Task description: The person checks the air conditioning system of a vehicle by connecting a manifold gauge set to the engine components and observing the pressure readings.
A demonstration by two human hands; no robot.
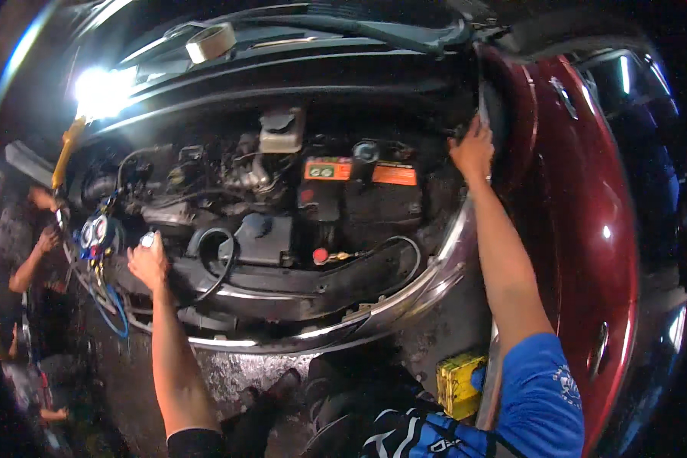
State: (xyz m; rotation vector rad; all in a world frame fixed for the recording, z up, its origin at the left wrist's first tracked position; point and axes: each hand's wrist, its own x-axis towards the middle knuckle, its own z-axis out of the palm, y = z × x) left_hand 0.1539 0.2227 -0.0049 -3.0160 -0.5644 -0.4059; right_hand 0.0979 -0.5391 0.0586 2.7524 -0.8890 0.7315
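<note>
My left hand (149, 261) is over the front left of a car's engine bay, its fingers closed around a small, shiny, pale piece (148, 239) that I cannot identify. A manifold gauge set (95, 231) with round dials hangs just left of it, and a blue hose (114, 309) loops down below. To its right, a dark hose (225, 263) curls beside a black box (259, 238). My right hand (473, 151) rests with fingers apart on the fender edge at the bay's right side, holding nothing.
A bright work lamp (103, 93) on a yellow handle shines at the far left. The battery (382, 200) and a pale fluid reservoir (282, 131) sit in the bay. A tape roll (211, 43) lies near the windshield. Other people's hands (48, 239) show at left; a yellow box (459, 384) stands below.
</note>
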